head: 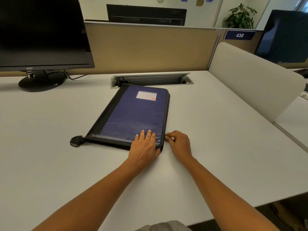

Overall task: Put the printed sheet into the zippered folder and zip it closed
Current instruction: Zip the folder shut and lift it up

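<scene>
The zippered folder (pixel 133 114) lies shut and flat on the white counter (pixel 216 147) at the middle of the frame, with its blue cover facing up. The printed sheet is nowhere in view, so we judge it is already inside and that the step in hand is the zipping. The left hand (pixel 144 147) rests at the folder's lower right corner, its grip wide, fingers straight and pressing the cover down. The right hand (pixel 179 144) is just beside it at the folder's right edge, its grip narrow, thumb and forefinger pinched on what we take to be the zipper pull (pixel 166 137), though it is too small for us to be sure. How much of the zip is already closed we cannot tell. The next move, as we see it, calls for a steady draw along the track while the flat hand keeps the folder from sliding. As for writing, the monitor (pixel 41 30) at upper left reads "acer" on its lower bezel, and the blue sign (pixel 239 35) at upper right reads "438". The label card (pixel 146 95) on the cover shows ruled lines and a red patch, with no words we can read.
</scene>
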